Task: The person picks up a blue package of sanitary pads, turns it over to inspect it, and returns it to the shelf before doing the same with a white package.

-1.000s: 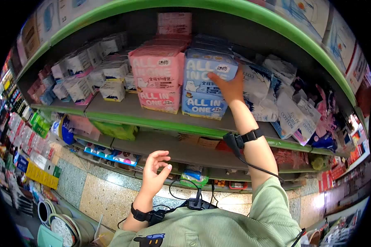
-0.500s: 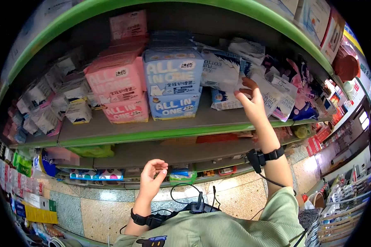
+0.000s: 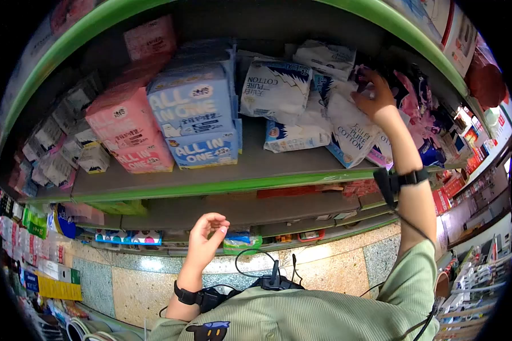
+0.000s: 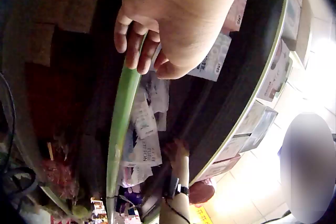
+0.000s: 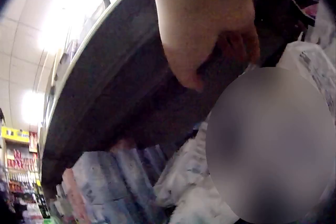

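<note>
My right hand (image 3: 376,101) reaches over the right part of the shelf, fingers loosely bent, close above white "Pure Cotton" bags (image 3: 350,133). Nothing shows between its fingers; the right wrist view has the thumb and fingers hanging apart over the bags. Another white cotton bag (image 3: 276,91) lies to its left, on top of a similar one (image 3: 298,135). Beyond my right hand are pink and dark packages (image 3: 412,99). My left hand (image 3: 206,234) hangs in front of the lower shelves with its fingers loosely curled, holding nothing.
Blue "All in One" packs (image 3: 196,111) stand stacked beside pink ones (image 3: 122,122), with small white packs (image 3: 57,139) at the far left. A green shelf edge (image 3: 210,188) runs along the front, and another shelf overhangs from above. Lower shelves hold more goods.
My right hand has left the blue packs and moved right across the cotton bags to the shelf's right part. The view has turned right; the left hand stays about the same.
</note>
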A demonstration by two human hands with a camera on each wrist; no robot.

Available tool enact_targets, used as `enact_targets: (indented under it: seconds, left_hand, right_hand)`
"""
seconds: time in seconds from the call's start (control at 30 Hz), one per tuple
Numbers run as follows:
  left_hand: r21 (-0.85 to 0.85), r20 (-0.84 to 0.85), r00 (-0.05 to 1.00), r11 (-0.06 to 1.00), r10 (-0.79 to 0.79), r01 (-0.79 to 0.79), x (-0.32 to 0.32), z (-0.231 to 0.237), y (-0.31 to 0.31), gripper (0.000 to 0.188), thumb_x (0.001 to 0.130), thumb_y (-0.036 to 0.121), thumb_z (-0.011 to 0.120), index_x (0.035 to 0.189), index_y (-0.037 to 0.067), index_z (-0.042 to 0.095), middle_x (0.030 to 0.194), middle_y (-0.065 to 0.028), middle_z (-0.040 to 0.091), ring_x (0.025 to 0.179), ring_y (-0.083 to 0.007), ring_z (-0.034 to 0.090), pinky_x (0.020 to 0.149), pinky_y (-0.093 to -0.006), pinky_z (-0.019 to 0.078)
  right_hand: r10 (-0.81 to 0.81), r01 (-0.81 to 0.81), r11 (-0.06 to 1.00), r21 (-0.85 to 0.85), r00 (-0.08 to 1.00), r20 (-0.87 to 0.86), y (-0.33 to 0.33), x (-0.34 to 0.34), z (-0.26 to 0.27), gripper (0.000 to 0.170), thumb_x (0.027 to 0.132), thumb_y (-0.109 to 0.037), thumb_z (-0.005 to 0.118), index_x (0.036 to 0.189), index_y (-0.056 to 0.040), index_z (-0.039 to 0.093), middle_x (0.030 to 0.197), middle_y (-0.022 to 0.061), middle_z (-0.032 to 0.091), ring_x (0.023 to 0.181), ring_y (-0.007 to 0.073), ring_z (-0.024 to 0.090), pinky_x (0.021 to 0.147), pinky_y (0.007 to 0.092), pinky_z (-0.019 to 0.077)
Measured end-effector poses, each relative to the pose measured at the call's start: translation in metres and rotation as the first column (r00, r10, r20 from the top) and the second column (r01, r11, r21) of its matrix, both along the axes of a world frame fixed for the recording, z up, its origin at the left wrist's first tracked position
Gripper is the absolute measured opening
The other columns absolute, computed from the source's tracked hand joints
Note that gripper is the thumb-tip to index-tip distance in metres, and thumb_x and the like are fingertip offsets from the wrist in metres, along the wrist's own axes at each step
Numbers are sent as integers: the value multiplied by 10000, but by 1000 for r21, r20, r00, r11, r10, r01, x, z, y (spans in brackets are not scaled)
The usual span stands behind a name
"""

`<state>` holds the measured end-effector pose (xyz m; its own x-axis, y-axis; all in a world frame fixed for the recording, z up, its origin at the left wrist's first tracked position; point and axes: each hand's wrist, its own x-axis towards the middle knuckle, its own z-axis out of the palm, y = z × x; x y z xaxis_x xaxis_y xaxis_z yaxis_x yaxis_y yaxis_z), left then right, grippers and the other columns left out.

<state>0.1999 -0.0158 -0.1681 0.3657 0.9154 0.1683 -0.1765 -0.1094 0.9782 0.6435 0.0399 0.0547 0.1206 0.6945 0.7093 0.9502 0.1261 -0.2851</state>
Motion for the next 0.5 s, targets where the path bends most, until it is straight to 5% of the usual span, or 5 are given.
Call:
enact_targets:
  seconds: [0.07, 0.2, 0.3, 0.43, 0.5]
  left_hand:
    - [7, 28, 999, 999, 36, -37, 25, 4, -5, 220, 858, -25, 581, 1071, 12, 539, 983, -65, 613, 938, -141, 585, 848, -278, 473]
    - [33, 53, 996, 996, 76, -78, 81, 7, -20, 221, 850, -14, 605, 1064, 19, 558, 982, -51, 618, 931, -121, 587, 825, -264, 472]
    - [83, -49, 993, 991, 107, -103, 119, 21, -32, 225, 846, -26, 599, 1062, 14, 554, 994, -64, 611, 940, -141, 589, 846, -286, 472]
    - [118, -106, 988, 988, 116, -103, 144, 35, -47, 235, 838, -43, 596, 1062, 11, 552, 1007, -71, 602, 954, -151, 588, 862, -299, 469]
    - [89, -120, 982, 987, 143, -133, 145, 35, -53, 243, 838, -33, 604, 1071, 11, 550, 1008, -71, 599, 959, -152, 585, 862, -297, 470]
  right_hand:
    - [-24, 17, 999, 27, 960, 281, 23, 16, 23, 658, 691, -250, 755, 1254, -31, 495, 1219, 198, 526, 1122, 343, 504, 944, 396, 423]
    - [-45, 154, 978, -143, 819, 572, 72, 27, 43, 772, 664, -321, 774, 1330, -92, 460, 1282, 228, 479, 1209, 383, 428, 1000, 431, 374]
    - [22, 101, 978, -182, 820, 572, 98, 22, 38, 791, 660, -297, 778, 1349, -104, 442, 1317, 206, 455, 1220, 385, 419, 1000, 437, 382]
    - [-73, 274, 948, -164, 687, 723, 134, 28, 24, 744, 697, -239, 750, 1362, -133, 434, 1347, 168, 442, 1224, 378, 428, 996, 432, 402]
    - [16, 168, 966, -198, 721, 693, 148, 44, 27, 708, 728, -211, 722, 1368, -143, 428, 1337, 156, 459, 1222, 367, 441, 986, 425, 420]
